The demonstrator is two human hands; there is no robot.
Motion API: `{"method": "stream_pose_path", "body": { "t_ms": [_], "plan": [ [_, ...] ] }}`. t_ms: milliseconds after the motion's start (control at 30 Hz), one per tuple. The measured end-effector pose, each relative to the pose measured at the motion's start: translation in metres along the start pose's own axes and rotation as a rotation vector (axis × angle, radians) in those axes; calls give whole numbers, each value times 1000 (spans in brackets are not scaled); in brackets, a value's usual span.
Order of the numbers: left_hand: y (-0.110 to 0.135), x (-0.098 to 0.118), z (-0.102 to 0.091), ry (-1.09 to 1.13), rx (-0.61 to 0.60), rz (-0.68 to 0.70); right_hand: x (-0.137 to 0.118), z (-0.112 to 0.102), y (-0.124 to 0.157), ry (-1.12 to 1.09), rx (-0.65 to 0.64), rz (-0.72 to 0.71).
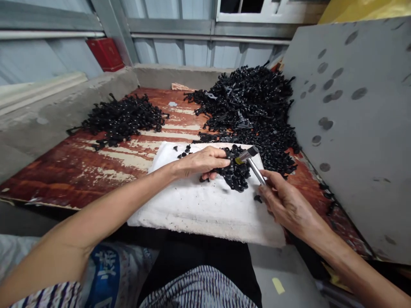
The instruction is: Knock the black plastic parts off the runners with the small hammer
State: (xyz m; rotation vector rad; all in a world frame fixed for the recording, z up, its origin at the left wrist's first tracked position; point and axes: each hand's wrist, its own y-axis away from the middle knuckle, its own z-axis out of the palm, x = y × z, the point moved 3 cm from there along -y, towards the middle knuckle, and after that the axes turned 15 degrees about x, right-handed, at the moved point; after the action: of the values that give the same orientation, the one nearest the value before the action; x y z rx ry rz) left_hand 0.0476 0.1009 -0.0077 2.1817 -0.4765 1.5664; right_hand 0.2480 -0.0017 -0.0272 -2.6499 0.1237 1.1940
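My right hand (281,196) is wrapped round the metal handle of a small hammer (257,172). The hammer's head, black at one end and yellow at the other, lies over a bunch of small black plastic parts (236,177). From the left, my left hand (205,162) grips the edge of this bunch, its fingers closed; how many parts it holds is hidden. Under both hands is a white cloth-covered pad (192,209). A few loose black pieces (185,152) lie on the pad behind my left wrist, and another one near my right fingers.
A large heap of black parts (250,102) rises at the back right, and a smaller heap (125,117) sits at the left on the worn red-brown board (118,164). A grey spotted panel (346,111) bounds the right side. A red box (105,54) stands on the ledge behind.
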Motion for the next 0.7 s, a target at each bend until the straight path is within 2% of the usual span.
{"method": "stream_pose_path", "body": {
  "t_ms": [100,200,333,433,567,700],
  "plan": [
    [0,4,3,-170,-84,40,-5,-3,11,-14,-73,46],
    [14,6,-3,-314,-148,96,-13,-4,22,-23,-127,48],
    [40,1,-17,-300,-203,63,-23,0,31,-64,-190,2],
    [56,-5,-30,-274,-168,2,-27,3,36,-71,-217,-9],
    [74,-12,-46,-257,-31,-92,-29,3,42,-84,-204,20],
    [86,-14,-45,-133,30,-152,-32,2,48,-93,-172,9]
  ]
}}
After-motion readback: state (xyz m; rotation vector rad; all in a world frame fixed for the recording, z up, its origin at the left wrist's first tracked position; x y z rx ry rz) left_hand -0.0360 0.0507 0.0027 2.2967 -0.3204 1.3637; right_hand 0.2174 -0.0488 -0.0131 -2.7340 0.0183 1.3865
